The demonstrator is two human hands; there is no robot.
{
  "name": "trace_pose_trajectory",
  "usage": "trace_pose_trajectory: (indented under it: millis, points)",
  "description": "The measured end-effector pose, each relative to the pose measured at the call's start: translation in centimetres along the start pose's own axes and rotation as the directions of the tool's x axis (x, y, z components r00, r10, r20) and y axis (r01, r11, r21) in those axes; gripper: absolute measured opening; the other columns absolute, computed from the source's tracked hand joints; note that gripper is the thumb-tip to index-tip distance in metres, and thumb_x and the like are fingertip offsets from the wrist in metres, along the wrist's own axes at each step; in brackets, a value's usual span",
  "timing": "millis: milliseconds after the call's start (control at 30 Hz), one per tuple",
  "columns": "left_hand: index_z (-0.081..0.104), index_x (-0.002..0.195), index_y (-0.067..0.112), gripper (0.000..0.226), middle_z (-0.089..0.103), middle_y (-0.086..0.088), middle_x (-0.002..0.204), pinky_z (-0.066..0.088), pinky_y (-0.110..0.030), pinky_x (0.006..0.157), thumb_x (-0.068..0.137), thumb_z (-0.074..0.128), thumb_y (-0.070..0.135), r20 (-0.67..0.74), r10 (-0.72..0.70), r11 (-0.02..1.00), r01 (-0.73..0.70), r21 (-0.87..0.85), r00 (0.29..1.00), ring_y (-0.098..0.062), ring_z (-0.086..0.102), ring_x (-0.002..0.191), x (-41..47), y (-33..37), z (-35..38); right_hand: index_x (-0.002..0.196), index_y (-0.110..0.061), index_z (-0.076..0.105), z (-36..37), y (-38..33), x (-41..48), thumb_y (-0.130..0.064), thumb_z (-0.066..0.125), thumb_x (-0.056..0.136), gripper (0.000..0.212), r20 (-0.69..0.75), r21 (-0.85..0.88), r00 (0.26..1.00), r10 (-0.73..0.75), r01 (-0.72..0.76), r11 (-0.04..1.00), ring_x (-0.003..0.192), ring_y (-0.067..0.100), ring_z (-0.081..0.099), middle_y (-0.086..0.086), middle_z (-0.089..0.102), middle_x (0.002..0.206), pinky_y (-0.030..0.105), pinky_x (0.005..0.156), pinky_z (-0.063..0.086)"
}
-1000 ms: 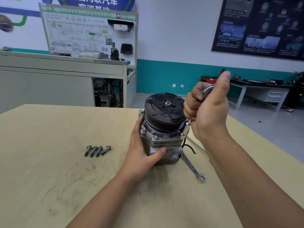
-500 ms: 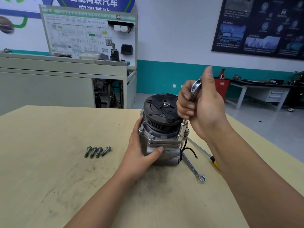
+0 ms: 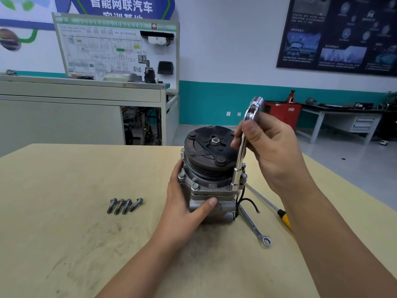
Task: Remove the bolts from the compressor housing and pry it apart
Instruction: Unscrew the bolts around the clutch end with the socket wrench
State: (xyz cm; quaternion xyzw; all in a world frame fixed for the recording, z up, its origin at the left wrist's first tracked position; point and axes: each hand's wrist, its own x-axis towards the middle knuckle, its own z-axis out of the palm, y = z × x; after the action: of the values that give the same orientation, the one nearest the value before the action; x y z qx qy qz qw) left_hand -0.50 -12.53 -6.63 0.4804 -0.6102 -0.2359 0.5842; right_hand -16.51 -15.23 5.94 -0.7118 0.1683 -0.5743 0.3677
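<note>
The compressor (image 3: 209, 168) stands upright on the table, black pulley on top and grey housing below. My left hand (image 3: 187, 204) grips the housing from the left, thumb across its front. My right hand (image 3: 268, 149) holds the upper shaft of a chrome socket wrench (image 3: 241, 151) between thumb and fingers. The wrench stands almost upright, its socket end seated on a bolt at the housing's right front corner. Bolt heads (image 3: 195, 186) still sit in the flange. Several removed bolts (image 3: 124, 205) lie side by side on the table to the left.
A combination spanner (image 3: 255, 227) lies on the table right of the compressor, and a screwdriver with a yellow handle (image 3: 283, 218) lies behind it under my right forearm. A black wire (image 3: 250, 202) hangs from the housing. The wooden table (image 3: 64, 244) ends at the right; benches stand beyond.
My right hand has loosened from a full fist around the wrench head to a lighter hold on its shaft, so the wrench's top end now shows. My left hand and the compressor stayed put.
</note>
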Motion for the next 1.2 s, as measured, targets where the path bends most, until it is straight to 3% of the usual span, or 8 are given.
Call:
trace_pose_trajectory:
  millis: [367,467,600,667,733,867,1033,1200]
  points:
    - [0.013,0.145,0.045,0.096,0.025,0.013,0.151,0.031,-0.043,0.115,0.065,0.064,0.061,-0.113,0.039,0.999,-0.041,-0.016,0.993,-0.003,0.031,0.139,-0.2,-0.4,0.9,0.082,-0.032,0.065,0.2,4.0,-2.9,-0.030,0.064,0.079,0.004,-0.085,-0.268,0.988,-0.132,0.105,0.958,0.103,0.016,0.054,-0.008,0.057,0.096,0.020,0.088,0.043]
    - [0.009,0.137,0.059,0.089,0.018,0.017,0.152,0.028,-0.036,0.116,0.065,0.061,0.063,-0.193,0.084,0.996,-0.077,0.045,0.978,0.003,0.024,0.139,-0.4,0.2,1.3,0.080,-0.035,0.066,0.2,4.0,-3.3,-0.027,0.062,0.078,0.010,-0.085,-0.272,0.991,-0.103,0.077,0.959,0.110,0.015,0.051,-0.014,0.053,0.100,0.016,0.091,0.040]
    - [0.030,0.133,0.037,0.063,0.029,-0.007,0.145,0.024,-0.033,0.115,0.080,0.062,0.049,-0.318,0.510,0.843,-0.392,0.368,0.799,-0.016,0.027,0.139,-0.8,1.6,1.4,0.079,-0.038,0.067,0.2,4.0,-3.6,-0.028,0.062,0.078,0.011,-0.096,-0.262,0.990,-0.104,0.076,0.962,0.111,0.017,0.050,-0.017,0.053,0.099,0.019,0.092,0.039]
    - [0.047,0.117,0.033,0.032,0.040,-0.001,0.127,0.028,-0.028,0.107,0.089,0.056,0.047,-0.255,0.694,0.688,-0.517,0.509,0.673,-0.014,0.038,0.124,-1.1,2.2,1.9,0.080,-0.037,0.068,0.1,4.0,-3.7,-0.028,0.062,0.078,0.010,-0.111,-0.269,0.989,-0.100,0.067,0.961,0.105,0.018,0.051,-0.010,0.051,0.096,0.025,0.089,0.042]
    - [0.058,0.102,0.030,0.017,0.047,0.008,0.110,0.033,-0.027,0.096,0.090,0.057,0.042,-0.177,0.748,0.607,-0.552,0.571,0.640,-0.012,0.044,0.107,-1.2,2.7,2.6,0.080,-0.036,0.069,-0.1,3.9,-3.7,-0.027,0.063,0.077,0.011,-0.105,-0.244,0.990,-0.090,0.062,0.968,0.094,0.014,0.054,-0.006,0.050,0.089,0.022,0.080,0.045]
    - [0.072,0.084,0.020,0.018,0.057,0.005,0.094,0.038,-0.041,0.081,0.081,0.063,0.035,-0.204,0.691,0.642,-0.459,0.614,0.693,-0.017,0.047,0.094,-0.3,4.0,2.8,0.076,-0.039,0.074,-0.6,3.7,-3.3,-0.024,0.064,0.076,0.018,-0.045,-0.171,0.998,-0.044,0.036,0.985,0.082,0.008,0.055,-0.007,0.052,0.080,0.013,0.072,0.043]
    - [0.070,0.091,0.017,0.020,0.054,0.004,0.100,0.037,-0.040,0.092,0.084,0.061,0.033,-0.306,0.716,0.675,-0.508,0.536,0.628,-0.019,0.050,0.103,2.0,8.7,1.1,0.079,-0.040,0.075,-1.0,3.6,-3.2,-0.022,0.065,0.073,0.022,0.004,-0.102,1.000,-0.029,0.029,0.994,0.080,0.006,0.058,-0.008,0.056,0.080,0.019,0.071,0.047]
    - [0.065,0.092,0.028,0.022,0.064,0.016,0.088,0.042,-0.010,0.077,0.078,0.067,0.045,0.183,0.463,0.797,-0.498,0.343,0.867,0.004,0.058,0.088,5.1,14.0,-1.1,0.083,-0.041,0.074,-0.8,3.8,-3.3,-0.023,0.065,0.074,0.022,-0.011,-0.130,0.999,-0.032,0.030,0.991,0.080,0.016,0.059,0.001,0.059,0.083,0.027,0.068,0.049]
